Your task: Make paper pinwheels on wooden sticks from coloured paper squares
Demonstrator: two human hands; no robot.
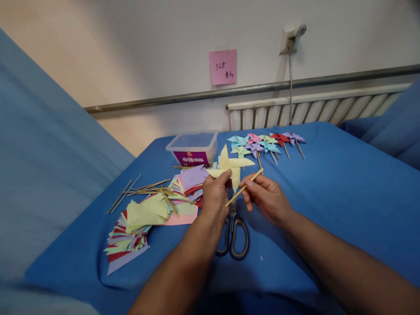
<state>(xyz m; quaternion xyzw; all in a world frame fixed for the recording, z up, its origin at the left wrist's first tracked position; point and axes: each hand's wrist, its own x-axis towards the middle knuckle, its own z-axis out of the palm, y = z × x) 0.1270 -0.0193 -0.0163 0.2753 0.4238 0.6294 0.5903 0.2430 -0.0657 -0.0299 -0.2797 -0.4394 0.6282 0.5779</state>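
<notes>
The left hand (pixel 216 190) is pinching the yellow pinwheel (pixel 230 163), thumb closed over its lower part; the right hand (pixel 267 194) is holding a stick (pixel 239 193) aslant just beside it, thumb pressed against fingertips. Both things are hanging above the scissors (pixel 233 213). The person seems to be pairing paper with stick, a step probably calling next for steady pinching and careful aligning. Farther out, paper sheets (pixel 146 212) are lying leftward, other pinwheels (pixel 255 149) resting beyond.

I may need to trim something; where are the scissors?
In the head view's lower half, just right of centre, the scissors lie on the blue cloth, mostly below the gap between the left hand and right hand.
</notes>
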